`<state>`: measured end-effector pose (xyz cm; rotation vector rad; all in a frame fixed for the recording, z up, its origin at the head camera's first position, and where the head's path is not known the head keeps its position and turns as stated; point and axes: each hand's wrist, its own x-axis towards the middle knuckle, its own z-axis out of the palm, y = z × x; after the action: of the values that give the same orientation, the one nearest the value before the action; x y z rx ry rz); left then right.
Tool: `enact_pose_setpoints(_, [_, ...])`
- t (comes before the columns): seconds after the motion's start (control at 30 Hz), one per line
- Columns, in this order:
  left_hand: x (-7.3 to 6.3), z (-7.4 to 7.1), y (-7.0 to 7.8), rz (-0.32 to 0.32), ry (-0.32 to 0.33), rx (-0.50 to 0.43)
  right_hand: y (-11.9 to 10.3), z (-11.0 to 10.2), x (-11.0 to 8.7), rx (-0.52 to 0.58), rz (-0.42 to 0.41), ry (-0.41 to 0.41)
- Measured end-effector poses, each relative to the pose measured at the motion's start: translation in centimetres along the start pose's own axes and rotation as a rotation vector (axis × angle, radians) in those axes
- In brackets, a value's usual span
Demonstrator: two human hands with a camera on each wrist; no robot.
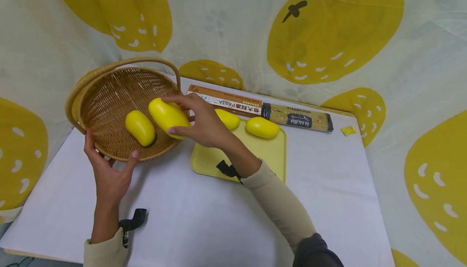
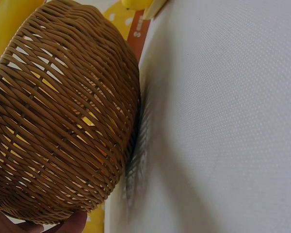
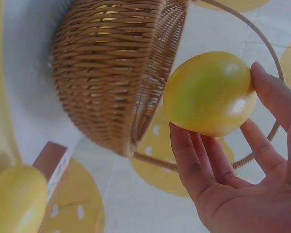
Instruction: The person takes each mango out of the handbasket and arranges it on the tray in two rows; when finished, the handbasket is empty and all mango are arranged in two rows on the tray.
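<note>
A wicker basket (image 1: 106, 101) with an arched handle stands at the left of the table in the head view. My left hand (image 1: 112, 180) grips its near rim, thumb at the front and fingers at the left side. One yellow mango (image 1: 140, 128) lies inside. Over the basket's right edge, my right hand (image 1: 204, 121) holds a second mango (image 1: 166, 114) between thumb and fingers; in the right wrist view this mango (image 3: 208, 94) has a greenish patch. Two more mangoes, one partly behind the right hand (image 1: 228, 119) and one in full view (image 1: 262, 127), rest on a pale yellow tray (image 1: 208, 159).
Behind the tray lies a long pasta box (image 1: 222, 100), and right of it a pack of spaghetti (image 1: 297, 118). A small yellow packet (image 1: 348, 130) sits near the table's right edge. A fruit-printed curtain (image 1: 226, 24) hangs behind the white table (image 1: 204, 218).
</note>
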<state>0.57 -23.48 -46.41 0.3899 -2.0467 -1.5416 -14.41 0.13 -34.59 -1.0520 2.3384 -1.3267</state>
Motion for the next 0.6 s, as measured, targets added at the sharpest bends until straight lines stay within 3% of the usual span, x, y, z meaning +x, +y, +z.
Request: enact_pose_setpoints(0.6, [0.1,0.0,-0.1,0.010,0.001,-0.005,4.4,-3.3,-5.6,0.067,0.132,0.071])
